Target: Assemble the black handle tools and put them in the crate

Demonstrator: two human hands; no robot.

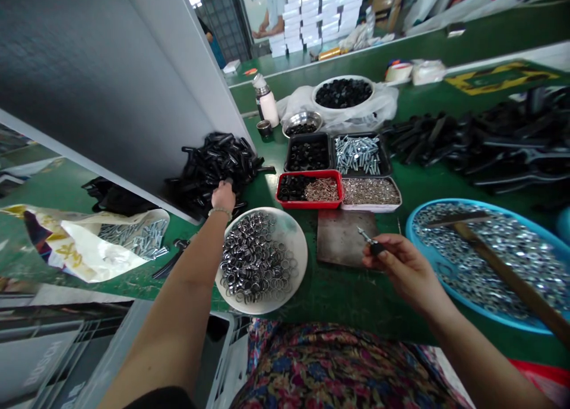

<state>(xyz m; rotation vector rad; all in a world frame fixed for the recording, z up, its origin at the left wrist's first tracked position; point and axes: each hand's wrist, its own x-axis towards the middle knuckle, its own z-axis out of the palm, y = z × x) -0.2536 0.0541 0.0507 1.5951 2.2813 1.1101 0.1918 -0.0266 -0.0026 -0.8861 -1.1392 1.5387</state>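
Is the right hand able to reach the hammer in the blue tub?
Probably yes: the hammer lies in the blue tub beside the right hand, nothing between them, though that hand holds a small screw.

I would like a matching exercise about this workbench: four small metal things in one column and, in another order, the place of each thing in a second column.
Things:
1. Silver metal rings
2. Small silver metal nuts
3. Silver threaded bolts
4. Small metal piece with a black end

Places:
A. Between the fingers of the right hand
B. On a round white plate
C. In a round blue plastic basin
D. In a black rectangular tray

Right pairs: 1-B, 2-C, 3-D, 4-A.
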